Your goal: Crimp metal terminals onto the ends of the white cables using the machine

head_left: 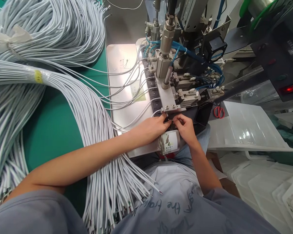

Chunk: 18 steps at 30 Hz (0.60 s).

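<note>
My left hand (158,126) reaches across to the near end of the machine (164,70), its fingers closed in a pinch just below the metal block. Opposite it, my right hand (185,128) is also pinched, fingertips almost meeting the left ones. Something small and dark lies between the fingertips, too small to name. Several white cables (139,120) run from the left into the machine's black row of slots (153,86) beside my left hand. A clear-wrapped box with a white label (170,142) sits just under both hands.
A thick bundle of white cables (88,107) hangs over the green mat (51,130) under my left forearm. Another coiled bundle (63,32) lies behind. Red-handled scissors (219,112) lie at the right near a white tray (251,126). A control box with a red light (289,88) stands upper right.
</note>
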### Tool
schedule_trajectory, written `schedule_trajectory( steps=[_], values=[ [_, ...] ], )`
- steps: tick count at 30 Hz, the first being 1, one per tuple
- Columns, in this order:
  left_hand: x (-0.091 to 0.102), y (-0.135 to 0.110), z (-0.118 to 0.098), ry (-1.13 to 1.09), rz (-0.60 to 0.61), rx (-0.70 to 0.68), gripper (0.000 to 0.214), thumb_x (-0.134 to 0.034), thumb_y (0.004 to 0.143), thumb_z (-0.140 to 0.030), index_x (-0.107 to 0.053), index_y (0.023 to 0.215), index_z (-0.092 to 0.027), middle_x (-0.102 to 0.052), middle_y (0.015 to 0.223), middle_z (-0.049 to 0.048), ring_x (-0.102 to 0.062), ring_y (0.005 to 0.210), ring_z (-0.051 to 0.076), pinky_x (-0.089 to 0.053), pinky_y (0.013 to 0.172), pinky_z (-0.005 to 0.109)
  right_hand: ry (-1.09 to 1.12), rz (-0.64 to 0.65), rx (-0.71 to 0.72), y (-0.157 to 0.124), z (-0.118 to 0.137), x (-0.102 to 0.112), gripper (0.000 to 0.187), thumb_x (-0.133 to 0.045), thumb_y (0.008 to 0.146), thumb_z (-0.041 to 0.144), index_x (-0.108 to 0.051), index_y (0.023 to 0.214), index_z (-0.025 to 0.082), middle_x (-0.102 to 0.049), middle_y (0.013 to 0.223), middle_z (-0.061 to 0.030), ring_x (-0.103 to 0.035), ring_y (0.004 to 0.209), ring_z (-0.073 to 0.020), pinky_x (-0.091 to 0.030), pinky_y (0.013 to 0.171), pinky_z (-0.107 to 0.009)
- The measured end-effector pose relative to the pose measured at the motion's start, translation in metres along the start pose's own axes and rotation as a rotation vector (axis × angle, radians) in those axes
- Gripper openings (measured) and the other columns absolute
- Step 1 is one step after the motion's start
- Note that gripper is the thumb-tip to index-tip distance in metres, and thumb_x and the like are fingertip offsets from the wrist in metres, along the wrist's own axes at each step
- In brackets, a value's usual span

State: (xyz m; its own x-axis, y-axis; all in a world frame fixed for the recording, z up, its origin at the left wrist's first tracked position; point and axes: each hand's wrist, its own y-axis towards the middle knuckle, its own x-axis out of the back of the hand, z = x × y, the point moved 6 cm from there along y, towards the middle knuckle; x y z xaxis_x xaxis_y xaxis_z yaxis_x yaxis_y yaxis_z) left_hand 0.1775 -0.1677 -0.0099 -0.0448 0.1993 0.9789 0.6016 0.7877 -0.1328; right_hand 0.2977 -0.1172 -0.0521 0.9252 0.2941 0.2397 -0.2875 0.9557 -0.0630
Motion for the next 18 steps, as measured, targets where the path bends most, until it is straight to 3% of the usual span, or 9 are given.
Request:
schedule_trajectory(
  steps=[4, 9, 12, 14, 18],
  values=[
    [0.000, 0.000, 0.001, -0.014, 0.029, 0.015, 0.040, -0.042, 0.086, -0.010, -0.048, 0.125, -0.010, -0.053, 0.114, 0.0178, -0.064, 0.089, 0.021, -0.051, 0.070, 0.030, -0.009, 0.008, -0.055, 0.003, -0.006, 0.001, 0.012, -0.057, 0.071, 0.029, -0.057, 0.066, 0.018, -0.056, 0.064, 0.0010, -0.051, 0.063, -0.0134, -0.041, 0.060, -0.027],
    [0.006, 0.001, 0.001, 0.004, 0.032, 0.031, 0.042, -0.043, 0.085, -0.010, -0.051, 0.126, -0.011, -0.057, 0.108, 0.0160, -0.064, 0.083, 0.021, -0.048, 0.064, 0.030, 0.071, 0.139, -0.104, 0.004, -0.013, -0.008, 0.021, -0.053, 0.076, 0.037, -0.050, 0.064, 0.020, -0.045, 0.055, 0.0050, -0.041, 0.051, -0.0099, -0.034, 0.051, -0.025],
    [0.009, -0.002, 0.002, 0.039, 0.069, 0.095, 0.026, -0.045, 0.083, -0.009, -0.066, 0.099, -0.011, -0.062, 0.087, 0.0121, -0.063, 0.075, 0.021, -0.045, 0.061, 0.031, 0.134, 0.148, -0.087, 0.003, -0.018, -0.013, 0.026, -0.051, 0.080, 0.041, -0.044, 0.064, 0.021, -0.034, 0.052, 0.0073, -0.031, 0.048, -0.0084, -0.028, 0.048, -0.024],
    [0.012, -0.005, 0.003, 0.063, 0.054, 0.149, 0.021, -0.047, 0.081, -0.009, -0.067, 0.081, -0.012, -0.062, 0.076, 0.0105, -0.062, 0.075, 0.022, -0.043, 0.061, 0.031, 0.127, 0.136, -0.055, 0.005, -0.022, -0.013, 0.025, -0.050, 0.080, 0.040, -0.044, 0.065, 0.021, -0.032, 0.054, 0.0073, -0.030, 0.049, -0.0084, -0.027, 0.048, -0.024],
    [0.015, -0.010, 0.004, 0.090, -0.009, 0.180, 0.019, -0.049, 0.081, -0.007, -0.067, 0.077, -0.013, -0.062, 0.076, 0.0104, -0.061, 0.079, 0.022, -0.039, 0.058, 0.030, 0.020, -0.008, -0.001, 0.006, -0.024, 0.005, 0.024, -0.049, 0.082, 0.037, -0.044, 0.065, 0.020, -0.035, 0.056, 0.0059, -0.032, 0.052, -0.0093, -0.028, 0.049, -0.023]
  ],
)
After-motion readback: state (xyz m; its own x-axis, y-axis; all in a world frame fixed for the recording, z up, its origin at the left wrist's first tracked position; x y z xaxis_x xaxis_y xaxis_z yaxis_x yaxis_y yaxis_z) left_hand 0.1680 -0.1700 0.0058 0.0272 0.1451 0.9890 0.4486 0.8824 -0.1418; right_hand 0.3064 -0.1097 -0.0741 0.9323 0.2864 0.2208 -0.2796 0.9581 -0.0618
